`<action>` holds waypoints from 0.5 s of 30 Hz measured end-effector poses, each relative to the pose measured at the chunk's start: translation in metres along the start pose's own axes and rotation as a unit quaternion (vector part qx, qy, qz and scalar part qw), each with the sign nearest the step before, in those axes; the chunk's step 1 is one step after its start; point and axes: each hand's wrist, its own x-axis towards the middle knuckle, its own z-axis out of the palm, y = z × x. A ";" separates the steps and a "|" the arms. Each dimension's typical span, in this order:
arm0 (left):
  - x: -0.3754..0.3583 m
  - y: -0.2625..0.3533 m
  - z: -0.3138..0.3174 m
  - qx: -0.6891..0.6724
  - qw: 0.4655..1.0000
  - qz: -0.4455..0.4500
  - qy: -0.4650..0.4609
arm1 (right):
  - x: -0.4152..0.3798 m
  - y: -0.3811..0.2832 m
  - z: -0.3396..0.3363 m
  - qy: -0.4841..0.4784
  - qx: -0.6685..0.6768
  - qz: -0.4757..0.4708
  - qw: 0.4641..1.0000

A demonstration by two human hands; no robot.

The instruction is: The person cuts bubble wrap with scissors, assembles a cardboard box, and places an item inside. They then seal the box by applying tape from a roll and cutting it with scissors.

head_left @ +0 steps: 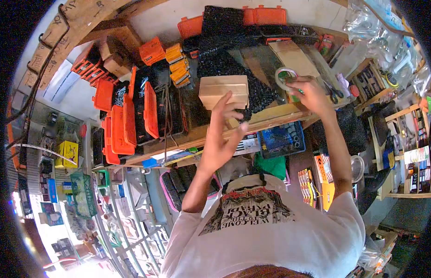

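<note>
A small brown cardboard box sits near the bench's front edge, partly on black bubble wrap. My left hand is raised just in front of the box, fingers apart, with its fingertips overlapping the lower part of the box in this view. To the right, my right hand grips a roll of tape by its side, over the bench. Black-handled scissors lie to the right of that hand. Behind the tape is a flat piece of cardboard.
Open orange-lidded cases with screws crowd the bench's left side. Orange and yellow small boxes stand behind them. Below the wooden edge is a blue bin. Plastic bags hang at upper right.
</note>
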 end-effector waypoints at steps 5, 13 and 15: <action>-0.001 0.017 -0.002 -0.182 0.978 -0.101 -0.032 | 0.007 -0.068 -0.008 0.088 0.238 0.071 0.965; 0.004 0.015 -0.002 -0.255 0.961 -0.086 -0.057 | 0.003 -0.163 0.013 0.117 0.685 0.124 0.708; 0.007 0.017 -0.002 -0.230 0.967 -0.087 -0.070 | 0.004 -0.167 0.017 0.128 0.689 0.153 0.697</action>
